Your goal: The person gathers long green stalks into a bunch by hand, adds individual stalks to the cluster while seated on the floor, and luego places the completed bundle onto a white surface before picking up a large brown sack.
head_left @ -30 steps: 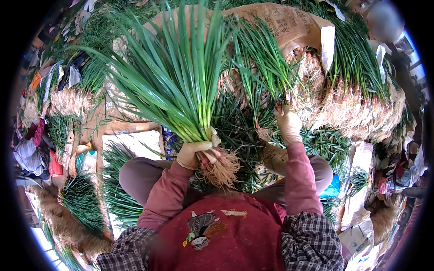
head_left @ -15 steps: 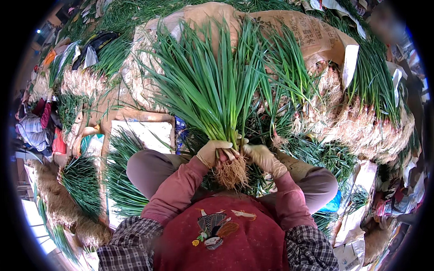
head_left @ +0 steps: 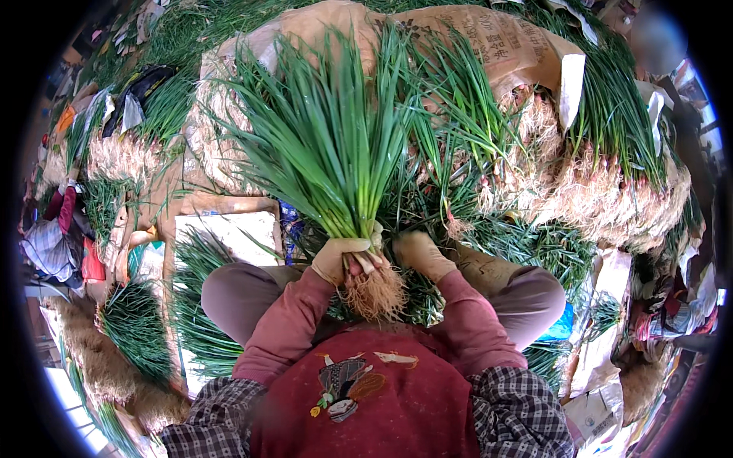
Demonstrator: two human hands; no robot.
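My gloved left hand [head_left: 337, 259] is closed round the lower stems of a thick bunch of spring onions [head_left: 340, 164]. Their long green leaves fan out away from me, and the pinkish bulbs and stringy roots [head_left: 372, 291] hang toward my lap. To the right of the bunch, apart from it, is my gloved right hand [head_left: 422, 256]. Its fingers are blurred and partly turned from view, so I cannot tell what they hold, if anything. Just beyond it lie a few loose spring onions [head_left: 456, 223] with roots toward me.
Trimmed green leaves [head_left: 527, 248] lie around my crossed legs. At right are large rooted heaps [head_left: 626, 202], partly under a brown printed sack [head_left: 489, 46]. A white board [head_left: 229, 233] and more leaves [head_left: 202, 305] lie at left. Another person [head_left: 57, 244] sits at far left.
My right hand has come away from the bunch's stems and now sits apart to the right. The left hand still grips the bunch. The whole view has shifted slightly.
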